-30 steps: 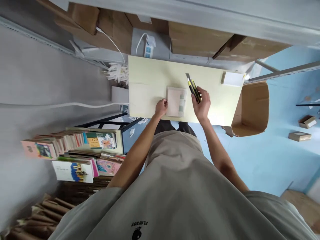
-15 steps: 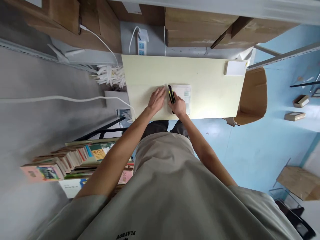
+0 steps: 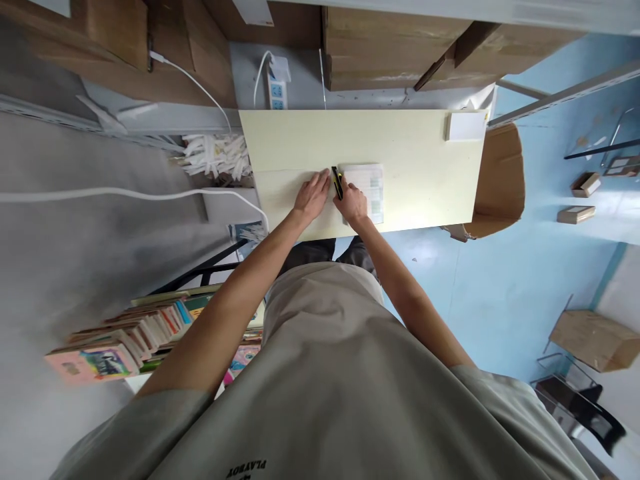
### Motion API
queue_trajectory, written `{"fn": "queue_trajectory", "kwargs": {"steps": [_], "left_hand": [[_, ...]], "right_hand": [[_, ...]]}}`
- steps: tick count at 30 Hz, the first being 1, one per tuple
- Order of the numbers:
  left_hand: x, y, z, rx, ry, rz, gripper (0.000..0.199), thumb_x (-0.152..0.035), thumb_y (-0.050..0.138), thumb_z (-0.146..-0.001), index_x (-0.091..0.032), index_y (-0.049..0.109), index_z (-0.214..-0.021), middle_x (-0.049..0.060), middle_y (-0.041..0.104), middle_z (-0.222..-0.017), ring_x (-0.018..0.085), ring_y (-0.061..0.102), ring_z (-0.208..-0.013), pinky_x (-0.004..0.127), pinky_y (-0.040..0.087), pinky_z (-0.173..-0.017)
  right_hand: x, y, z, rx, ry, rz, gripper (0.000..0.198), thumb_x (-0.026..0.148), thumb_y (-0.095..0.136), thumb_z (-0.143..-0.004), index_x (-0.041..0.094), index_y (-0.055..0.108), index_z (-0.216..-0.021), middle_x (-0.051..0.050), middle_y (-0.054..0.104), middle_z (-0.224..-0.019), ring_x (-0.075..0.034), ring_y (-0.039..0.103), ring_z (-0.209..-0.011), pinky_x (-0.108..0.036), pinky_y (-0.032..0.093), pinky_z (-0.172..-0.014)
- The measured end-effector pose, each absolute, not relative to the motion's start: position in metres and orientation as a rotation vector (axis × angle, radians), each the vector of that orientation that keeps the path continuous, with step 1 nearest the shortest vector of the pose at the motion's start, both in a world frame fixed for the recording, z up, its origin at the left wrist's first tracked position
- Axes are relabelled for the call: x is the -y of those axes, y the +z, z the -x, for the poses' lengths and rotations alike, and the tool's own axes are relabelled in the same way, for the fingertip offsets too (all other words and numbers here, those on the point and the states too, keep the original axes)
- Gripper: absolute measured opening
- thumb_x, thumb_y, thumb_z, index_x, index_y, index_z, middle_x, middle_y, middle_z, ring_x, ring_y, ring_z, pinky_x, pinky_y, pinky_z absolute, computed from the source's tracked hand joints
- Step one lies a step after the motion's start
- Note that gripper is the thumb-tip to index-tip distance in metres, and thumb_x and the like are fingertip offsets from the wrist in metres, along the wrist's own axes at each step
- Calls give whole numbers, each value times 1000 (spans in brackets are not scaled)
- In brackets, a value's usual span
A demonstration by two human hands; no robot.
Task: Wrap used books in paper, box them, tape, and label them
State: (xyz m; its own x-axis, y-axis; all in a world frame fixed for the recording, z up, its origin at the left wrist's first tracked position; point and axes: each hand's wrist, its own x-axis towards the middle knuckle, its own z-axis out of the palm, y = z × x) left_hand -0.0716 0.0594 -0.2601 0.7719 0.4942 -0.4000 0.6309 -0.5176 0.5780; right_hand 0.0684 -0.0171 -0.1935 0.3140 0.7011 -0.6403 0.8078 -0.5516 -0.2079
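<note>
A black and yellow utility knife (image 3: 337,183) is gripped in my right hand (image 3: 354,204), its tip pointing away from me. Beneath and beside that hand lies a thin booklet or stack of printed sheets (image 3: 373,189) on the pale yellow table (image 3: 425,173). My left hand (image 3: 313,197) rests flat on the tabletop just left of the knife, fingers stretched out. Whether anything thin lies under the left fingers cannot be made out.
A white box (image 3: 466,126) sits at the table's far right corner. Cardboard boxes (image 3: 395,50) and a power strip (image 3: 277,93) are behind. White paper strips (image 3: 217,157) and stacked books (image 3: 135,330) lie left; an open carton (image 3: 500,180) stands right.
The knife has tilted and shifted slightly left in my right hand. My left hand stays flat in nearly the same place, and the whole view has shifted a little.
</note>
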Motion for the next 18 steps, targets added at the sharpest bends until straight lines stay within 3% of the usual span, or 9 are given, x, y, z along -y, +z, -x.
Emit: {"fn": "queue_trajectory", "kwargs": {"steps": [10,18], "left_hand": [[-59,-257,68,-835,-193,-2222,77,-6,40,-103,-6,53,-179,22,39,-193,43,39,-179,71,43,-142],[-64,-254,68,-799,-307,-2268,80,-5,43,-103,-6,45,-182,21,32,-197,41,35,-181,70,43,-142]], "right_hand": [[38,-177,-53,-1371,-1029,-2314,71,11,42,-113,5,37,-183,-31,71,-158,-39,78,-136,-51,65,-114],[81,-160,-33,-1361,-1045,-2184,68,5,39,-115,3,39,-182,-33,74,-153,-34,81,-134,-44,67,-112]]}}
